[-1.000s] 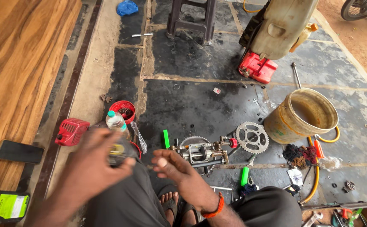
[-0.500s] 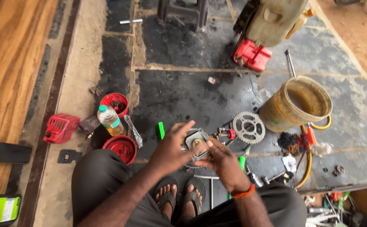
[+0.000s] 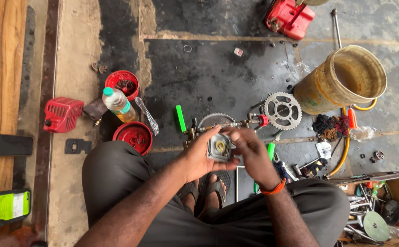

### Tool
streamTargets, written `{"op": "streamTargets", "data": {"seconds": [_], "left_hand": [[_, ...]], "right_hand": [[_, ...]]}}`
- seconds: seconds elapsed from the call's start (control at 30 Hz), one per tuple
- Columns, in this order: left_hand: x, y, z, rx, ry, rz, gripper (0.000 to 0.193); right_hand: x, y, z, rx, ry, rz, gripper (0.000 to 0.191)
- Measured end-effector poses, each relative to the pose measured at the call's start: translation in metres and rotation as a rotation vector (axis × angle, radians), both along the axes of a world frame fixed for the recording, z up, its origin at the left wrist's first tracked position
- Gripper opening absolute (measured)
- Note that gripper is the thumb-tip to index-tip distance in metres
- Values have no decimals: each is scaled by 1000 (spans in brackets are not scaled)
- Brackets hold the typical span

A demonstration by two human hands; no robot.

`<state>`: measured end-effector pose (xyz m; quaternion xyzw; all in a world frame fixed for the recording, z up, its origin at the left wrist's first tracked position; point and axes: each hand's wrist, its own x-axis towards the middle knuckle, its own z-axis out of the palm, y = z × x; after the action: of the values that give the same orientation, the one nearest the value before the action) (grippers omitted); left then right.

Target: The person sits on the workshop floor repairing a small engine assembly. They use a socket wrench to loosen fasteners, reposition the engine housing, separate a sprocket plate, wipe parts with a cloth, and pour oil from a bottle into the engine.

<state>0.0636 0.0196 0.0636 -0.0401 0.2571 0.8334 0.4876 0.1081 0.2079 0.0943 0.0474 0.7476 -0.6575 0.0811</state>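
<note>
- Left hand (image 3: 198, 158) grips a small grey metal engine part (image 3: 219, 147) from the side, held above the feet.
- Right hand (image 3: 250, 148) closes its fingers over the same part from the other side.
- Just beyond: sprocket (image 3: 282, 110), green marker (image 3: 181, 118).
- Further left: red cup (image 3: 132, 136), plastic bottle (image 3: 118, 104).
- Far right: yellow bucket (image 3: 320, 93).

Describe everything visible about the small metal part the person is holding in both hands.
The small grey metal block-shaped part looks like cast metal, roughly square, with a round opening in its face showing a yellowish ring inside. It is held above the dark floor, face tilted up toward the camera, in front of the person's knees. The left hand cups it from the left and below; the right hand covers its right side, fingers curled over the top edge.
</note>
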Motion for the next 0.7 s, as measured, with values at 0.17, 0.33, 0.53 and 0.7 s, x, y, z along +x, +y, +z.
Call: {"op": "streamTargets", "data": {"seconds": [0.17,0.33,0.53,0.7], "left_hand": [[-4,2,14,-327,296,160,68],[18,6,46,-935,1405,160,71],[11,-14,46,-875,1348,409,69],[-6,-27,38,-628,502,455,78]], "right_hand": [[1,-3,-38,-719,-138,-71,49],[11,-16,-62,-1038,-337,-82,37],[15,-14,-43,-1126,-410,-105,43],[16,-5,-12,-1293,-312,-8,62]]}}
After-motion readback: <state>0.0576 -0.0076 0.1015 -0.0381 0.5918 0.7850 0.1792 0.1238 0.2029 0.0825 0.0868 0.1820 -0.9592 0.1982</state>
